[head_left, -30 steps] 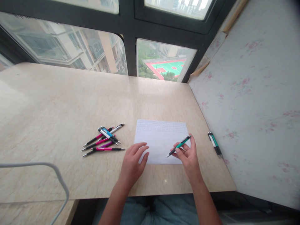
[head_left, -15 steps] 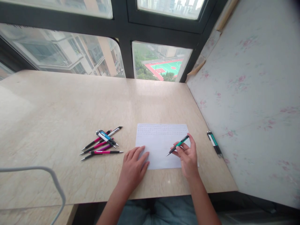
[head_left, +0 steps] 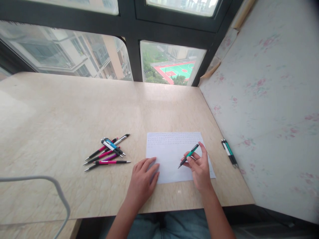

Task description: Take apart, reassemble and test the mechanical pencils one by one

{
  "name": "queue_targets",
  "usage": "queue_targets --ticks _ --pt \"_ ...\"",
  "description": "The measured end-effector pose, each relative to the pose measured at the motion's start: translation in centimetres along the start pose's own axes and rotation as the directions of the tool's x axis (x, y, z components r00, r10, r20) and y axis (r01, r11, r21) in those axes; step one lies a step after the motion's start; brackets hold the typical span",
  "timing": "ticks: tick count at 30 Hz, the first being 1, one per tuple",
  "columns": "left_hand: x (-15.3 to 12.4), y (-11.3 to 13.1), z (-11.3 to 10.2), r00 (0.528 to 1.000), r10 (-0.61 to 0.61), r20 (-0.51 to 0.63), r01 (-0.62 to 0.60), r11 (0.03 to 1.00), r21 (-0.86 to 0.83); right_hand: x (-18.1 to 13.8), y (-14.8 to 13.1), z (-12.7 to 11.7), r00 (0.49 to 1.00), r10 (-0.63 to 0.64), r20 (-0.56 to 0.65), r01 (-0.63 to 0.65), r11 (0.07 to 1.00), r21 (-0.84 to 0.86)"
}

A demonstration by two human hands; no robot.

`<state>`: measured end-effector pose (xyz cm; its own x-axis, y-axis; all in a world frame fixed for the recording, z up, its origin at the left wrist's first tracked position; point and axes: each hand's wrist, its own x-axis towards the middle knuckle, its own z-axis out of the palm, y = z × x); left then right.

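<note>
Green pen [head_left: 192, 152] is in the R hand [head_left: 200, 170], over the R half of the paper [head_left: 168, 164]; long axis runs diag., tip aimed down-left toward the paper's near edge, clicker end up-right by the raised index fingertip. Can't tell if that finger presses it, or if the tip touches the sheet. R hand's closed round the barrel w/ thumb & fingers, so it's obv. the nearer one; L hand [head_left: 142, 177] is off to the pen's left, fingers loosely spread over the paper's near-left part, gripping nothing AFAICT. Key relation, I'd judge: tip vs. bare lower part of sheet, btwn the two hands, w/ the written rows at the far edge. Pen pile [head_left: 113, 162] lies left of L hand on the surface [head_left: 99, 109]; another pair of pens [head_left: 230, 154] is right of R hand, by the wall.
</note>
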<state>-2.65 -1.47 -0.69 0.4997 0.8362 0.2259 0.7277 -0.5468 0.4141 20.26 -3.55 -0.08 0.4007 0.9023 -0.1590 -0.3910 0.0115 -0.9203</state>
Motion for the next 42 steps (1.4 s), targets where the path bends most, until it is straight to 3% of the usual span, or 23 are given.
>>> queue_targets --ticks 21,35,42 --pt "0.0 -0.1 0.0 1.0 -0.016 0.013 0.017 0.999 -0.046 -0.3 0.4 0.7 0.999 -0.015 0.046 0.018 0.998 -0.061" --pt "0.2 0.2 -0.3 1.0 -0.017 -0.012 0.016 0.998 -0.057 -0.5 0.0 1.5 1.0 -0.007 0.02 0.008 0.998 -0.067" --pt "0.1 0.2 -0.1 1.0 -0.027 0.002 0.028 0.998 -0.062 0.5 0.8 0.8 0.999 0.018 -0.048 -0.022 0.995 -0.092"
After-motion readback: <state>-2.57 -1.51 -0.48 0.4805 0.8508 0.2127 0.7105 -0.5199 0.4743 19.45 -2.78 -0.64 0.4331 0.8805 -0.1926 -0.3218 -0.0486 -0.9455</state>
